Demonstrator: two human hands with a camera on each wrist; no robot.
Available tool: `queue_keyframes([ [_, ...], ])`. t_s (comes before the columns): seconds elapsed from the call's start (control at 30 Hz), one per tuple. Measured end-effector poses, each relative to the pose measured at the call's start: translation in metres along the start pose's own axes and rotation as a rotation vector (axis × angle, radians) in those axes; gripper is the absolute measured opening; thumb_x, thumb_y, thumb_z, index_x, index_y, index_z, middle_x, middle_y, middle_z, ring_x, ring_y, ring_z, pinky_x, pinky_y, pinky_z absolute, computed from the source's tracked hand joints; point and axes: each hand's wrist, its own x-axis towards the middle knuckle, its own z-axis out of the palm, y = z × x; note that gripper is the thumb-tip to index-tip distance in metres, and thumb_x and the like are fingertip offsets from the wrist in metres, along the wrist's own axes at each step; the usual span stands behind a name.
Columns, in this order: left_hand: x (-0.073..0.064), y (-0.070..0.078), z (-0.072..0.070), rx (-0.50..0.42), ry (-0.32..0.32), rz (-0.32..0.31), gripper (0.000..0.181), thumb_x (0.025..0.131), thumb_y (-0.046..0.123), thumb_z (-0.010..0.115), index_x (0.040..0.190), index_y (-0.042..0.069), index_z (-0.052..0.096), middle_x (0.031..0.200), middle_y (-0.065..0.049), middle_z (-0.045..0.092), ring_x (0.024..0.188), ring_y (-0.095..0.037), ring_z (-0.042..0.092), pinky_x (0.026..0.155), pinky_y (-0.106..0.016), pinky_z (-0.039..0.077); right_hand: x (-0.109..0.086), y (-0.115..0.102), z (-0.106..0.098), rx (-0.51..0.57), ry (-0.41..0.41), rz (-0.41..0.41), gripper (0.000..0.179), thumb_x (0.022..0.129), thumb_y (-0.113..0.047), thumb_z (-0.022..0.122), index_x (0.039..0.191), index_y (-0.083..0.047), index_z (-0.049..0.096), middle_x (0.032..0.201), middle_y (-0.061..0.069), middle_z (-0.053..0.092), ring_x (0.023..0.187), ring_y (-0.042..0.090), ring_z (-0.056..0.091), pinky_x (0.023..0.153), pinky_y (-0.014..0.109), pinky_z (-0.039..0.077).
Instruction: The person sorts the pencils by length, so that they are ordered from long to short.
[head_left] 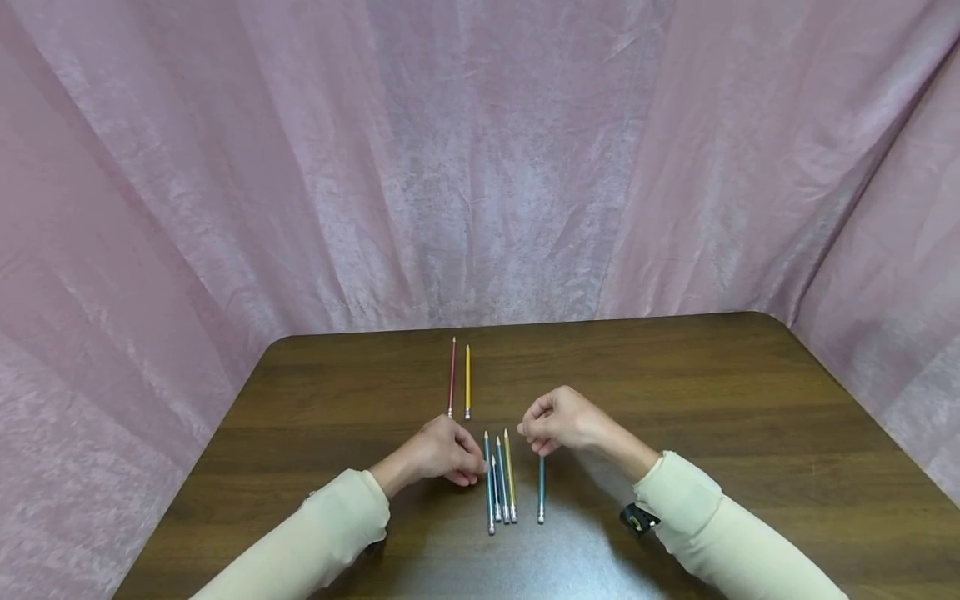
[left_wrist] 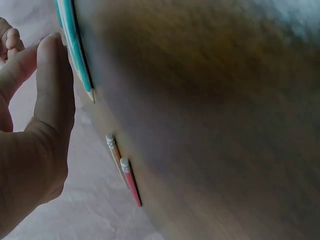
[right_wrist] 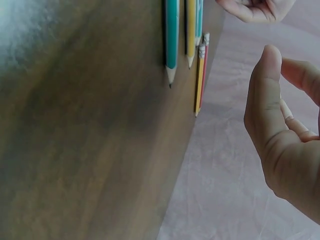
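Note:
Several pencils lie side by side in front of me on the wooden table. My left hand [head_left: 442,452] is at the left edge of this group, its fingertips right beside the outermost teal pencil [head_left: 491,500]. A yellow pencil [head_left: 511,483] lies on the group's right side. My right hand [head_left: 566,421] hovers over the tip end of a separate teal pencil [head_left: 542,496], hiding its point in the head view. In the right wrist view, the thumb and fingers of this hand are bent with a gap between them, and nothing is held.
Farther back on the table [head_left: 675,367] lie a red pencil [head_left: 452,379] and another yellow pencil [head_left: 468,383], eraser ends toward me. A pink curtain [head_left: 487,167] hangs behind the table's back edge and along its sides.

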Motion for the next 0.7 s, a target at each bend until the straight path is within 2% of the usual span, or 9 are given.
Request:
queue_keyframes([
  [0.17,-0.002,0.0,0.004,0.042,-0.013,-0.008,0.008,0.081,-0.002,0.079,0.076,-0.003,0.073,0.065,-0.008,0.069,0.057,-0.012,0.067,0.057,-0.029,0.062,-0.002,0.004,0.003,-0.003,-0.009,0.001,0.007,0.088,0.002,0.065,0.09,0.009,0.067,0.083,0.02,0.071,0.062,0.013,0.064,0.063,0.034,0.063],
  [0.4,-0.001,-0.002,0.009,0.096,0.007,-0.025,0.013,0.078,0.001,0.083,0.071,-0.001,0.072,0.06,-0.007,0.068,0.052,-0.011,0.065,0.052,-0.027,0.061,-0.003,0.007,0.006,0.004,-0.024,0.007,0.009,0.087,0.001,0.07,0.091,0.008,0.066,0.077,0.021,0.07,0.061,0.014,0.065,0.062,0.033,0.063],
  [0.7,0.002,-0.002,0.011,0.168,0.025,-0.038,0.018,0.077,-0.001,0.082,0.066,0.002,0.069,0.057,-0.006,0.066,0.047,-0.01,0.063,0.049,-0.026,0.059,-0.003,0.01,0.013,0.019,-0.034,0.014,0.008,0.087,0.002,0.07,0.09,0.008,0.066,0.078,0.02,0.07,0.06,0.013,0.064,0.061,0.032,0.063],
])
